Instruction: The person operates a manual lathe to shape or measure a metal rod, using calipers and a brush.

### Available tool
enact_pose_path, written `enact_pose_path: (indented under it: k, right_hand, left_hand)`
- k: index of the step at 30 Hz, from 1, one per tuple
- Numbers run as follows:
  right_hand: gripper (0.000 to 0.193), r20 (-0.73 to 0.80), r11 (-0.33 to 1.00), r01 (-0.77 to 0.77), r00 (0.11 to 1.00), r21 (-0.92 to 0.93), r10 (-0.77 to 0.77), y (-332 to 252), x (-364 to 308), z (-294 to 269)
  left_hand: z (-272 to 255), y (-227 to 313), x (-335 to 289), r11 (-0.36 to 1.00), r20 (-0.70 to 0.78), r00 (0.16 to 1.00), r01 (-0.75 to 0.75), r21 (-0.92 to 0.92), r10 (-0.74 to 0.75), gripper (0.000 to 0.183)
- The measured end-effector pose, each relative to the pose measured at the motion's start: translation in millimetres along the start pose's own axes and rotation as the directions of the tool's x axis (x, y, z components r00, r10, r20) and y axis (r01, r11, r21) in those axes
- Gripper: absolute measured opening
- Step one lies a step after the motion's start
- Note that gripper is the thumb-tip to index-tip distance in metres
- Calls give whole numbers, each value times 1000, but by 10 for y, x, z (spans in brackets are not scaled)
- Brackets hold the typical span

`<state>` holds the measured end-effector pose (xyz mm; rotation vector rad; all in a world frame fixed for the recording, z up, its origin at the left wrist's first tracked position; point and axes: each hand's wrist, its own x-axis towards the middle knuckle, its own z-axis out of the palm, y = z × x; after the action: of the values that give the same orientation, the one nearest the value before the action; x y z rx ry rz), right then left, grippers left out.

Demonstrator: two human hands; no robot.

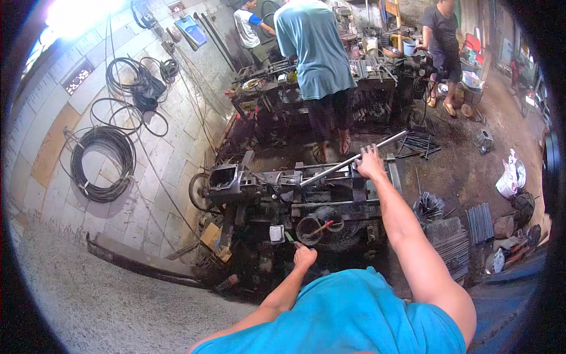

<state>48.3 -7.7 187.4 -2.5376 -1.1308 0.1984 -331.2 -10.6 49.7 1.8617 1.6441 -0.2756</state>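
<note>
A long, slim metal rod [330,173] slants over the lathe [268,184], from the headstock side up to the far right. My right hand [370,162], arm stretched out, is closed round the rod near its middle. Close to my body, my left hand [305,255] is closed at the lathe's near side. A thin green piece [289,237] shows at its fingertips, but I cannot tell whether the hand grips it. Beside that hand are a small white square container [276,233] and a round dark tub [310,229] with a red-handled tool [322,228] across it.
Beyond the lathe, a person in a light blue shirt [318,50] stands at a cluttered workbench [377,84]. Two more people are farther back. Metal bars [420,144] lie on the floor to the right, with stacked rods [448,245] nearer. A cable coil [103,163] hangs on the left wall.
</note>
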Motion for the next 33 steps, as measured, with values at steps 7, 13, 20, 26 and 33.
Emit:
enact_pose_path:
  k: [7, 13, 20, 26, 33]
  right_hand:
    - [61, -4, 1000, -19, 1000, 5, 19, 56, 22, 63]
    - [59, -37, 999, 22, 999, -23, -23, 59, 64, 64]
    - [60, -39, 1000, 21, 999, -16, -22, 41, 23, 77]
    - [63, -41, 1000, 5, 999, -9, -5, -11, 14, 102]
    - [59, -79, 999, 27, 996, -38, -30, 36, 32, 44]
  left_hand:
    - [-330, 242, -268, 994, -242, 964, -110, 26, 113, 90]
    - [-300, 111, -92, 997, -395, 917, -73, -14, 62, 75]
    - [-268, -87, -56, 997, -410, 912, -7, -83, -28, 40]
    - [-282, -170, 14, 997, -448, 893, -64, -40, 39, 22]
    - [-333, -102, 42, 999, -503, 863, -37, 8, 36, 25]
